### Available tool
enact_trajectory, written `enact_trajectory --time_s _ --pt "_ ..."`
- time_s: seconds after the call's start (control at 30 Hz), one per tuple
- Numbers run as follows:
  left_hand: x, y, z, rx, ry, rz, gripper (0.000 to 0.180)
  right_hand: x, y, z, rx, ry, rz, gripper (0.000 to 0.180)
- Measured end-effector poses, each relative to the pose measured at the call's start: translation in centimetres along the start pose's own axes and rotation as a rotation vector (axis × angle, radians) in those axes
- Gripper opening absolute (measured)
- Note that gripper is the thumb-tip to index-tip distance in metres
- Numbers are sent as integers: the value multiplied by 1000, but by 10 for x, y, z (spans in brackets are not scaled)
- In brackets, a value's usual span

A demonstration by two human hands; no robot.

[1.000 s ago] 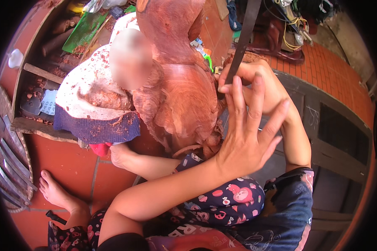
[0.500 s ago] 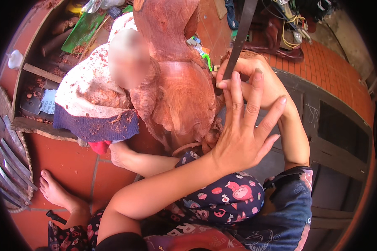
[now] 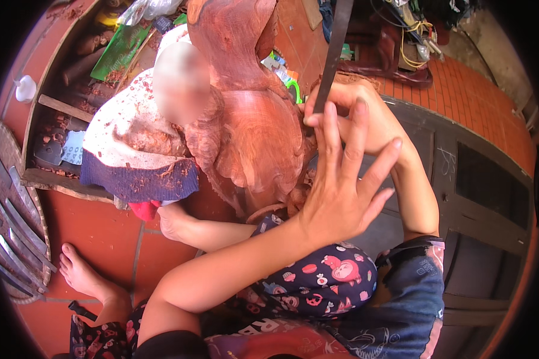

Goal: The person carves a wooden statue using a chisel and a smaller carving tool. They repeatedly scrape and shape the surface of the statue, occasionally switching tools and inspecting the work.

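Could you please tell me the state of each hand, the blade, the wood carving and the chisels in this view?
left hand: open, fingers spread, fingertips by the blade
right hand: closed around the blade
blade: upright, held beside the carving
wood carving: reddish, rough-cut, standing on the floor
chisels: lying in a row at left

Reddish carved wood block (image 3: 251,137) looks rough-grained; the blade (image 3: 332,51) is dull dark metal.
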State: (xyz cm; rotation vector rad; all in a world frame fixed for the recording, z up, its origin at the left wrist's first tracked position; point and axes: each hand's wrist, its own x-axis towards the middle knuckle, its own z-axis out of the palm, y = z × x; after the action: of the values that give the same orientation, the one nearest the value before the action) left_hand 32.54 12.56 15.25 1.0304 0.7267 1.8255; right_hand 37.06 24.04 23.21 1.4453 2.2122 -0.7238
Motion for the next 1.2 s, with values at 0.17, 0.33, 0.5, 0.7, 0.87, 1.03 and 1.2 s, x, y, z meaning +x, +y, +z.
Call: enact_trajectory --time_s 0.17,0.33,0.5,0.7,0.87,1.03,1.2 --pt "1 -3 2 4 2 12 77 4 6 0 -117 34 11 20" --pt "0 2 3 44 -58 -16 75 0 8 -1 55 28 -20 21" --pt "1 18 3 20 -221 -28 74 -28 21 -2 732 139 77 13" --pt "-5 23 8 90 -340 -28 74 -40 25 -1 441 129 6 16" --pt "-7 20 7 135 -343 -78 75 -36 23 3 499 101 62 17" --pt "-9 21 4 95 -286 -74 76 -25 20 -5 403 -12 31 15" --pt "-9 14 7 33 -219 -63 78 -18 22 -4 457 -105 109 12"
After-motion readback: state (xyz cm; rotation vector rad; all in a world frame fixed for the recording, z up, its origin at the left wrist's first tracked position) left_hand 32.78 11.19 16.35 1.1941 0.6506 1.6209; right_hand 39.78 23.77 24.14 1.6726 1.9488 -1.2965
